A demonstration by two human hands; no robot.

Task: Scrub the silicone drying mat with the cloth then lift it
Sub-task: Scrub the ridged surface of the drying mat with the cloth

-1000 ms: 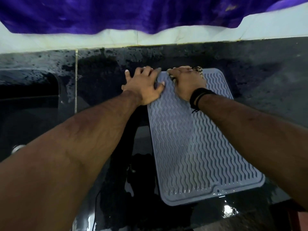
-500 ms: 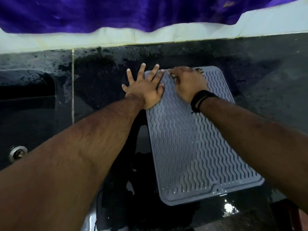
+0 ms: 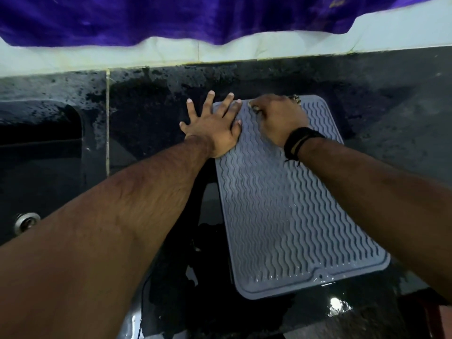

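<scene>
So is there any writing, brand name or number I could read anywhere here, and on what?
None can be read.
The grey drying mat shows only wavy ridges, no lettering.
The black wristband bears a plain stripe, no words.
The purple fabric has a small blurred yellowish mark, unreadable.

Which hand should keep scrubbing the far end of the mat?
The right hand. Its fingers are already curled over the cloth at the far edge of the silicone mat. The left hand lies flat with fingers spread on the mat's far left corner, better suited to pinning it.
</scene>
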